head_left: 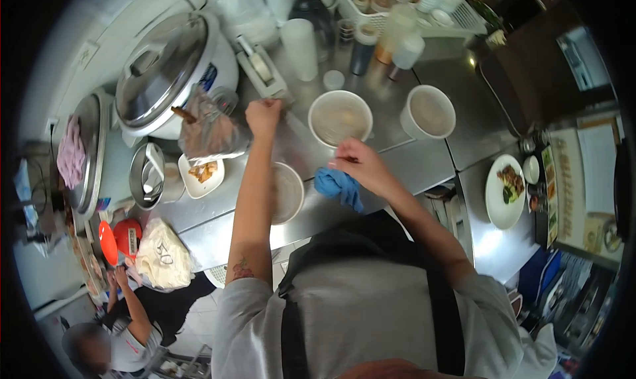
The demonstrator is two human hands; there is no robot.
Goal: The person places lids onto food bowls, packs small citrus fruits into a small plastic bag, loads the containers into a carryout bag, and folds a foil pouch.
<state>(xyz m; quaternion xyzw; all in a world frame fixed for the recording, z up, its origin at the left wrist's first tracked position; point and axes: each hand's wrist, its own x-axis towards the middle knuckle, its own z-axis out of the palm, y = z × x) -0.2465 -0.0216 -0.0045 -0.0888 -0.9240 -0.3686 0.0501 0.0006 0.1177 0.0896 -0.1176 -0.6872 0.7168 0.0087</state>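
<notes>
My left hand (264, 117) is closed at the near end of a white tape dispenser (265, 74); what its fingers hold, if anything, is hidden. My right hand (361, 163) has its fingers curled together at the near rim of a white round bowl (340, 114); I cannot make out anything in them. A blue cloth (339, 188) lies crumpled just under that hand. Another white bowl (286, 193) sits near the table edge, partly behind my left forearm. A third white bowl (427, 112) stands to the right. The bowls appear to have translucent covers.
A large cooker (169, 71) and a plastic bag with brown contents (209, 130) stand left. A square dish (201, 175) holds food. Bottles (364, 48) and a white basket (457, 24) line the back. A plated dish (505, 192) is right. Another person (132, 342) works lower left.
</notes>
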